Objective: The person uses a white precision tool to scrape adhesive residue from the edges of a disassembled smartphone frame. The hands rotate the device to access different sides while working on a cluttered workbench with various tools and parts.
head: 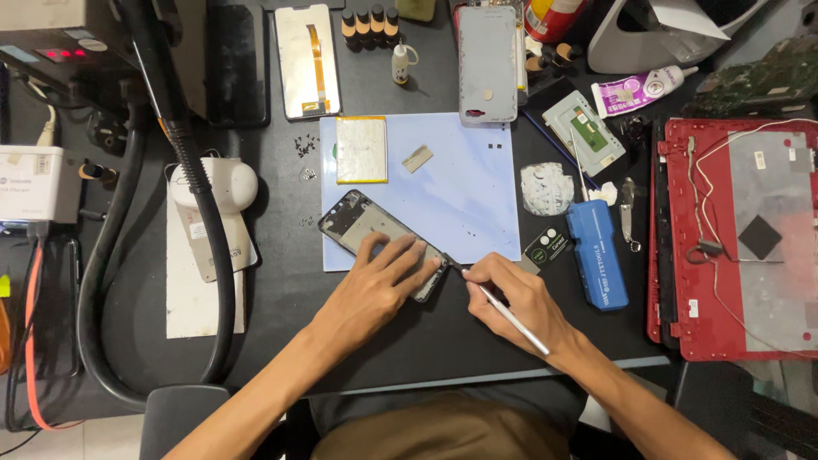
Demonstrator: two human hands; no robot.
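1. Pressing down with spread fingers, the left hand [375,285] lies flat on an opened phone frame [366,228], which sits tilted across the near edge of a pale blue mat [460,196].
2. The right hand [515,298] is closed in a pen grip around a thin silver tool [511,317]; its dark tip touches the frame's near right corner, just beside the left fingertips.
3. Right of that hand stands a blue box [598,254], with a red laptop shell [733,247] further right.
4. Left of the arms, a thick black hose [200,213] curves over a white device [215,183].
5. Farther back on the mat rests a yellowish battery [361,150] and a small metal strip [417,158].
6. Beyond the mat lie a phone screen [307,60] with an orange ribbon, a grey back cover [487,64], and a row of small bottles [369,27].
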